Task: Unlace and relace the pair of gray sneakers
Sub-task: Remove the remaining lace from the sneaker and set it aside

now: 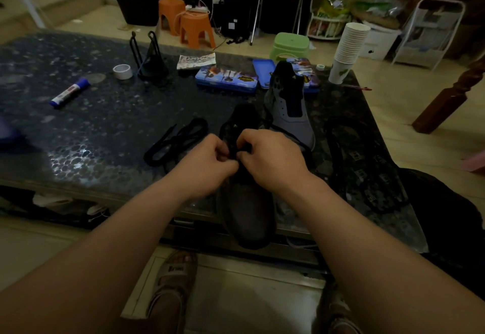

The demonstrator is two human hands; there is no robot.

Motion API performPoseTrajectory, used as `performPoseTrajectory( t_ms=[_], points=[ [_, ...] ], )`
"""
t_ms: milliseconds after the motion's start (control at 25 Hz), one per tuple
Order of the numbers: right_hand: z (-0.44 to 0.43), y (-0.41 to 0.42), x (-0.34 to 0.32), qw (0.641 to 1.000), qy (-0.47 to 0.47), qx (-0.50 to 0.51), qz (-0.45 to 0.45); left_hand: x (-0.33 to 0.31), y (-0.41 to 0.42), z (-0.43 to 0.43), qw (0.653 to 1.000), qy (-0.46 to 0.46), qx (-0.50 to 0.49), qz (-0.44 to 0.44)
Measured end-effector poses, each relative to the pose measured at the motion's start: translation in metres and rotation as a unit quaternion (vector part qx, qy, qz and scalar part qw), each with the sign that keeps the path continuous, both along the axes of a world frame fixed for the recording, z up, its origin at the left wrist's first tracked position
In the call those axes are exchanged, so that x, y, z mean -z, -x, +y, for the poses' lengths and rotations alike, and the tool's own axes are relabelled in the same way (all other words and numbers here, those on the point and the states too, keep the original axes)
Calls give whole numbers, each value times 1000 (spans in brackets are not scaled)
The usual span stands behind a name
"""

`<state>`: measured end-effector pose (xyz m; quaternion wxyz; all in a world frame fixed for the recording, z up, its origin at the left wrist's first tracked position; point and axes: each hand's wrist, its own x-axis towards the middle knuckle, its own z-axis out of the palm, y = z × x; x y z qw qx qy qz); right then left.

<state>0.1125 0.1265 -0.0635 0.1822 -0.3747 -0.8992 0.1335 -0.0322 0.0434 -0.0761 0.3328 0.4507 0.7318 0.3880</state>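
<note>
A gray sneaker (246, 207) lies on the near edge of the dark speckled table (105, 128), toe pointing toward me and hanging over the edge. My left hand (210, 157) and my right hand (270, 155) meet over its lacing area, each pinching a black lace (237, 147) with curled fingers. The second gray sneaker (291, 107) stands behind, toe toward me, its eyelets bare. A loose black lace (175, 139) lies coiled on the table to the left of the near sneaker. Two dark insoles (364, 165) lie to the right.
On the table sit a blue-capped marker (69, 93), a tape roll (122, 71), a black stand (149, 57), a printed tin with its lid (227, 78) and a stack of paper cups (347, 50). Orange stools (194, 29) and a green one stand beyond. My sandalled feet (173, 291) are below.
</note>
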Motion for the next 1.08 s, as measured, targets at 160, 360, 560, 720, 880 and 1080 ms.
performPoseTrajectory(
  t_ms=[160, 360, 560, 720, 880, 1080],
  points=[
    [4, 4, 1, 998, -22, -27, -42, 5, -11, -1, 999, 19, -1, 43],
    [8, -2, 3, 999, 13, -36, -9, 5, -10, 2, 999, 21, -26, 17],
    [7, 5, 7, 1000, -17, -6, -6, 10, -2, 3, 999, 13, -3, 33],
    [12, 1, 13, 997, 21, -56, 39, 14, -3, 2, 1000, -5, -3, -8],
    [13, -5, 10, 974, 161, -88, 131, 15, -3, 2, 997, -10, -15, -69],
    [11, -10, -1, 966, 227, -97, 77, 18, 1, -2, 995, -17, 15, -101]
  ],
)
